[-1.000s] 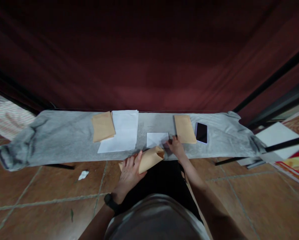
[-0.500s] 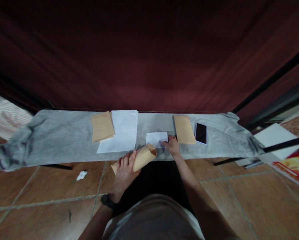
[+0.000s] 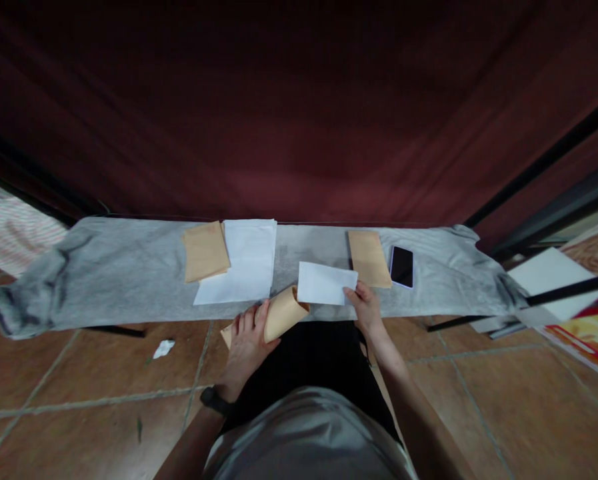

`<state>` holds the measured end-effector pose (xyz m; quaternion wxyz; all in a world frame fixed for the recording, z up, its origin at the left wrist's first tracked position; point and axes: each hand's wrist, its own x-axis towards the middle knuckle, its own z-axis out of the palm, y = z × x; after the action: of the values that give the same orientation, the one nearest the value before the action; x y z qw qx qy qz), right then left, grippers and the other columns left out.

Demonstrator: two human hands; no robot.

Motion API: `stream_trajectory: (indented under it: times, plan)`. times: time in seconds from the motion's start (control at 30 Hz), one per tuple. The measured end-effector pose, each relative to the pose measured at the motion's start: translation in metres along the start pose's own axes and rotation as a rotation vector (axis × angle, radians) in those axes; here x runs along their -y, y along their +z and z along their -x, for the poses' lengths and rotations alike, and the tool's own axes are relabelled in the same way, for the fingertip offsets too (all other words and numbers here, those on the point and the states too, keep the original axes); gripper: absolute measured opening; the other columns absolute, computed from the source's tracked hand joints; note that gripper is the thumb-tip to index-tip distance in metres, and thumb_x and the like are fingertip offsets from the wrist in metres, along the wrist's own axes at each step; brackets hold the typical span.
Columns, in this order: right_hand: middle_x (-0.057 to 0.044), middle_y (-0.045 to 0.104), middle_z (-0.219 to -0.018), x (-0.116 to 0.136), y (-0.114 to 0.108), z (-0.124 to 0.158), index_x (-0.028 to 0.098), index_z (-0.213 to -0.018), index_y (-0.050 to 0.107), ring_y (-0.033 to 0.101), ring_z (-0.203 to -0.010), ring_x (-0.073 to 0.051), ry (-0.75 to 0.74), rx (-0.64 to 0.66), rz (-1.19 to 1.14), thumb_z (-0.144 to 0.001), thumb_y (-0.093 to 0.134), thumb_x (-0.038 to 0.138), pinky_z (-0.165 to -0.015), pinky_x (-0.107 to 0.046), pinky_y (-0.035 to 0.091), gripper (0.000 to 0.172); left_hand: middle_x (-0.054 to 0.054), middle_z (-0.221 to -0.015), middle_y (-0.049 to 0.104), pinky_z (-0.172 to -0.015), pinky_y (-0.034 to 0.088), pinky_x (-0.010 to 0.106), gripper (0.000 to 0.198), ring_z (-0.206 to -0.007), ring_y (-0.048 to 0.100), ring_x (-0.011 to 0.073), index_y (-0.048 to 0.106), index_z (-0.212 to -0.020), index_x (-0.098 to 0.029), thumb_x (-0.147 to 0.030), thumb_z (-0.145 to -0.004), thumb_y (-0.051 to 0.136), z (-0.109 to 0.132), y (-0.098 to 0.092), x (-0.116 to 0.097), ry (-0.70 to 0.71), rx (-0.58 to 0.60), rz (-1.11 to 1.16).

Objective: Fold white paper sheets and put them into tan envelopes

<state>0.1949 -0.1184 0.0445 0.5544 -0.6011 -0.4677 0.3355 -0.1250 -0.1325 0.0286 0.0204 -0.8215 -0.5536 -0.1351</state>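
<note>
Cloth (image 3: 129,273), 1 gaping envelope (image 3: 283,315), 1 slip (image 3: 323,283) (held)

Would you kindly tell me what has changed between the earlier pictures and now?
The right hand has picked up the white paper, moving it slightly right; its left end is now at the mouth of the brown envelope. The left hand, still holding that envelope, shifted slightly left. The phone and white sheets stayed put.
</note>
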Motion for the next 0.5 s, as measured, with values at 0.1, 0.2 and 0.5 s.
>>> stream_trajectory:
  times: [0.1, 0.2, 0.5]
  plan:
    - [-0.001, 0.064, -0.068, 0.001, -0.007, 0.011, 0.022, -0.071, 0.063, 0.057, -0.067, -0.018, -0.03, 0.096, 0.216, -0.085, 0.058, 0.05, -0.065, -0.028, 0.046, 0.032, 0.017, -0.136, 0.053, -0.109, 0.038, 0.053, 0.104, -0.126, 0.051, 0.0363, 0.014, -0.159, -0.02, -0.034, -0.076, 0.075, 0.0, 0.0, 0.001, 0.004, -0.002, 0.003]
    - [-0.001, 0.064, -0.067, 0.0, -0.017, 0.012, 0.023, -0.069, 0.065, 0.056, -0.065, -0.019, -0.038, 0.19, 0.304, -0.086, 0.055, 0.047, -0.062, -0.028, 0.043, 0.031, 0.017, -0.138, 0.054, -0.11, 0.036, 0.055, 0.104, -0.127, 0.052, 0.0363, 0.015, -0.159, -0.021, -0.035, -0.076, 0.076, 0.001, 0.001, 0.003, 0.035, 0.006, 0.002]
    - [0.004, 0.052, -0.052, -0.005, -0.019, 0.005, 0.022, -0.056, 0.06, 0.046, -0.052, -0.014, 0.071, 0.299, 0.239, -0.079, 0.06, 0.047, -0.051, -0.024, 0.035, 0.034, 0.018, -0.142, 0.049, -0.115, 0.03, 0.059, 0.11, -0.132, 0.048, 0.0374, 0.014, -0.16, -0.022, -0.036, -0.073, 0.079, -0.004, -0.004, -0.004, 0.117, -0.003, 0.053]
